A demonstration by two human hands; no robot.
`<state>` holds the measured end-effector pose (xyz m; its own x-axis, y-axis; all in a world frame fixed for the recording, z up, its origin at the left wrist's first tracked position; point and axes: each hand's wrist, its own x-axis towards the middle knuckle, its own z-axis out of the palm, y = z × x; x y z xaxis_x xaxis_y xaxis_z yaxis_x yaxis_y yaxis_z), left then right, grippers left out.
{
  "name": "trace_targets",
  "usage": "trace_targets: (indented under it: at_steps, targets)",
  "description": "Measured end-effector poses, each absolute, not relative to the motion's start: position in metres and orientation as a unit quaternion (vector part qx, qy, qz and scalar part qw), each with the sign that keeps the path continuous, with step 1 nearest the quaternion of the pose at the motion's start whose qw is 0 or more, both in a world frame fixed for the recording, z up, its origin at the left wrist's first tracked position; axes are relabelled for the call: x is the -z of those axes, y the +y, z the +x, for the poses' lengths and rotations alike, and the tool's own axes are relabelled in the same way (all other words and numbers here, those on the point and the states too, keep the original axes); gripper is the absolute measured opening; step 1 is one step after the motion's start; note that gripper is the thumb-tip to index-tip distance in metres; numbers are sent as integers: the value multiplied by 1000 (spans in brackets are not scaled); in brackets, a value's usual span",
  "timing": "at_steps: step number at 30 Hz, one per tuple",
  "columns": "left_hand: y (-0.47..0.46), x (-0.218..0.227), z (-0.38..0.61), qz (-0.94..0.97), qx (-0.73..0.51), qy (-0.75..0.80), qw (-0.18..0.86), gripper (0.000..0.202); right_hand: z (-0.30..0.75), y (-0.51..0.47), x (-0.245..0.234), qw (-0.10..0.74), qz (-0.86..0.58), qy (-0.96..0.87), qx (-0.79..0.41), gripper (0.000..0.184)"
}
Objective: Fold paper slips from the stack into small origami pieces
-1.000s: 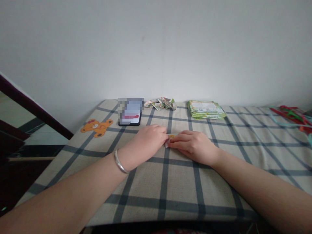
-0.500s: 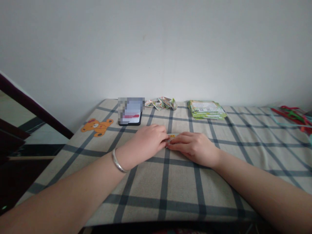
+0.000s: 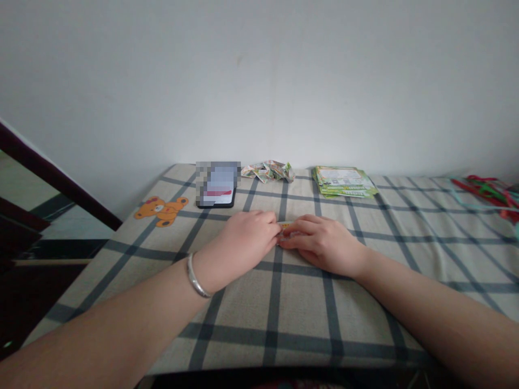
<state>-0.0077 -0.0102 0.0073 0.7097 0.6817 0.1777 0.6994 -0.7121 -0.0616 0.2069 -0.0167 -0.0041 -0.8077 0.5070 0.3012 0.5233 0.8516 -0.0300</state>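
At the middle of the table, my left hand, with a silver bangle at its wrist, bends its fingers down and presses them together. My right hand meets it from the other side, fingers closed and pointing left. Between the fingertips of both hands is a small piece of printed paper with a yellow patch, lying against the tablecloth. Most of this paper is hidden under the fingers, so its full shape cannot be made out.
Behind my hands, a phone, crumpled printed paper and a stack of green printed sheets lie near the wall. Red and green strips lie at the far right. A checked tablecloth with an orange bear covers the table.
My left hand has shifted slightly down and its fingers have curled in more. The right fingers have moved a little over the paper, covering more of its yellow patch.
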Motion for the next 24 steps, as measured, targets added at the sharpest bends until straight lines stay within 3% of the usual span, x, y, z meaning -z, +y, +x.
trace_targets:
  at_steps: [9,19,24]
  targets:
    - [-16,-3,-8,-944,69,-317,51,13,209,-12,6,212,-255,-940,-79,26]
    - [-14,-15,-18,-960,55,-273,11,12,216,-12,9,239,-277,-929,-63,24]
    - [-17,-21,-17,-962,46,-268,27,7,224,-14,5,193,-318,-928,-24,23]
